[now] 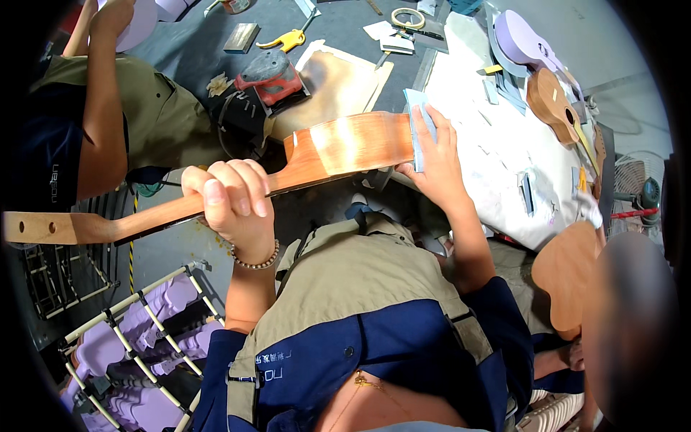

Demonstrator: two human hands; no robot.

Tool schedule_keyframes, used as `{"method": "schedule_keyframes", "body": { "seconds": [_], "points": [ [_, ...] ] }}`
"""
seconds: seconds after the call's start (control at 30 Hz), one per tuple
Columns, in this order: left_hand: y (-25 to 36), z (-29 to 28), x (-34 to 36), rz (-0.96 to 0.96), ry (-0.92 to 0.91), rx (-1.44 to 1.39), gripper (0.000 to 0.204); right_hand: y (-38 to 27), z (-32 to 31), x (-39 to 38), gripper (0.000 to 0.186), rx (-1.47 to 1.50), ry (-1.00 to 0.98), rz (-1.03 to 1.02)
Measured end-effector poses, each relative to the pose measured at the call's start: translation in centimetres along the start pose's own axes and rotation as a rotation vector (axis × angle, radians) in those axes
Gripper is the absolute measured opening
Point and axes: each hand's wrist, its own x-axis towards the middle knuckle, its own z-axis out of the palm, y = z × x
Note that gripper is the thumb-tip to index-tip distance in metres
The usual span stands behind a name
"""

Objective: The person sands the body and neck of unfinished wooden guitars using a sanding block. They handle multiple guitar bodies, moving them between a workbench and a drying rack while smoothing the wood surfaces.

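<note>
A wooden ukulele (338,144) is held sideways across my front, its side facing up, with the bare headstock (36,227) at the far left. My left hand (227,198) is closed round the neck near the body. At the body's right end, my right hand (432,155) presses a light blue pad, perhaps abrasive paper (415,104), against the wood, its thumb below and fingers over the pad.
A red sander (277,86), yellow-handled tool (288,39) and cardboard (335,65) lie on the dark bench (187,43). Ukulele bodies rest on a white covering (475,173) at right. Co-workers (101,137) stand either side. A rack (147,309) with purple pieces is lower left.
</note>
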Motion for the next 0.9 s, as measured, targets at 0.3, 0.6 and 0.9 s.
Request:
{"method": "schedule_keyframes", "body": {
  "seconds": [0.3,0.6,0.9],
  "points": [
    [-0.3,1.4,0.4,-0.010,-0.036,0.035,0.016,-4.2,0.3,0.7,0.084,0.613,0.032,-0.045],
    [-0.3,1.8,0.3,-0.022,0.005,0.044,0.017,-9.2,-3.0,4.6,0.080,0.015,-0.111,-0.493],
    [-0.2,-0.7,0.6,-0.025,0.089,0.074,0.019,-1.4,-2.6,3.2,0.071,0.623,0.135,0.090]
  ]
}}
